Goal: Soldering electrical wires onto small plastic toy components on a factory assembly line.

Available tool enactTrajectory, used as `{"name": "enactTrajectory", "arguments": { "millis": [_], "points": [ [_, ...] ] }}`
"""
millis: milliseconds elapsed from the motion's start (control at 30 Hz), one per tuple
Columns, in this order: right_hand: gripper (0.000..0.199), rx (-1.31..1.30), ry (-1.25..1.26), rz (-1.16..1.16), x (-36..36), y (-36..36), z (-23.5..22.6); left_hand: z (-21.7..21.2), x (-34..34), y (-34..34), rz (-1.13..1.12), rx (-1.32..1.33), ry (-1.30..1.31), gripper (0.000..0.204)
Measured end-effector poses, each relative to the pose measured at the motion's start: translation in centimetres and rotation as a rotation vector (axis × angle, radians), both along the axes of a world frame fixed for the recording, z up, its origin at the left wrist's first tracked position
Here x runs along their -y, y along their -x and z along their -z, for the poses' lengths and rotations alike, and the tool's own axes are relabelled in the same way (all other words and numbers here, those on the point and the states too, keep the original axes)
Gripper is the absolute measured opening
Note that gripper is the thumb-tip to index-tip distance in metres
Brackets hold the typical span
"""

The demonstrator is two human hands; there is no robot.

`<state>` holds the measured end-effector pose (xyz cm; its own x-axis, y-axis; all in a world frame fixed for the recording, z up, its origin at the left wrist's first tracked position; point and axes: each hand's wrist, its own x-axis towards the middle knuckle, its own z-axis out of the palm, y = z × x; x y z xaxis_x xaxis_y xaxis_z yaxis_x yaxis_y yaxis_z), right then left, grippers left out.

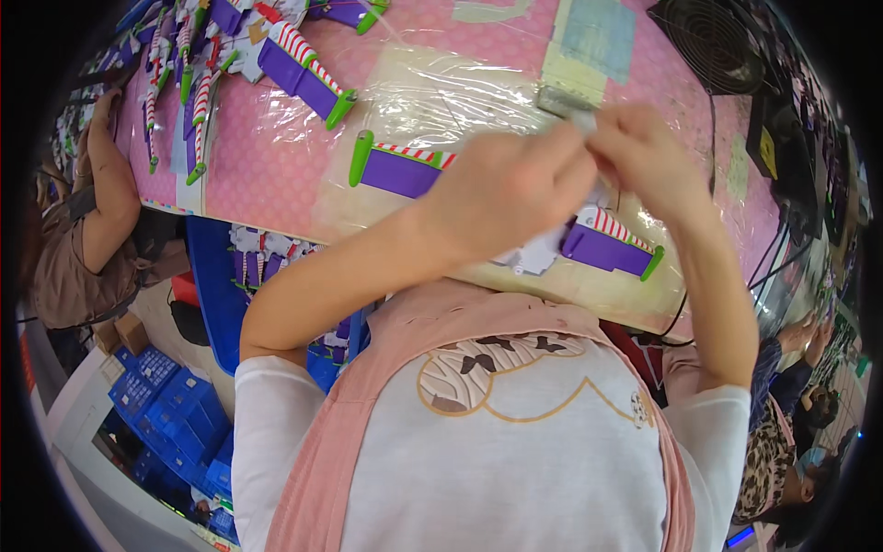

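Observation:
A toy wing piece lies on the table below my hands. Its left wing (400,173) is purple with a green tip and a red-and-white striped edge, and its matching right wing (612,241) slants toward me. My left hand (520,189) covers much of the white middle, fingers curled together. Close against it, my right hand (648,156) has its thumb and fingers pinched. Both hands are somewhat blurred, and whatever lies between their fingertips is hidden. Just beyond the fingers sits a small grey metal-looking block (563,101).
Similar wing pieces (299,69) are heaped at the far left on the pink table (267,184). A black round-grilled fan (708,41) stands far right, with cables nearby. Below the table's left edge, a blue bin (213,304) holds more pieces. Another person's arm (112,175) is at left.

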<state>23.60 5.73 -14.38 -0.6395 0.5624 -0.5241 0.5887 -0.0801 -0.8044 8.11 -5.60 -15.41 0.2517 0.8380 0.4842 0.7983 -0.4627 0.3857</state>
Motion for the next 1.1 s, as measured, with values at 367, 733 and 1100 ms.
{"name": "enactTrajectory", "arguments": {
  "millis": [367,733,1100],
  "points": [
    [0.029,-0.302,-0.548,0.61,-2.7,-3.1,1.4,-1.5,-1.9,2.8,-0.077,0.195,0.385,0.018],
    [0.042,-0.547,-0.585,1.515,-1.5,-14.7,-1.0,-2.9,2.0,3.7,-0.216,0.319,0.353,0.009],
    [0.02,-0.662,0.023,1.197,6.1,-4.8,3.1,-1.5,1.5,2.3,-0.341,0.287,0.31,0.009]
  ]
}}
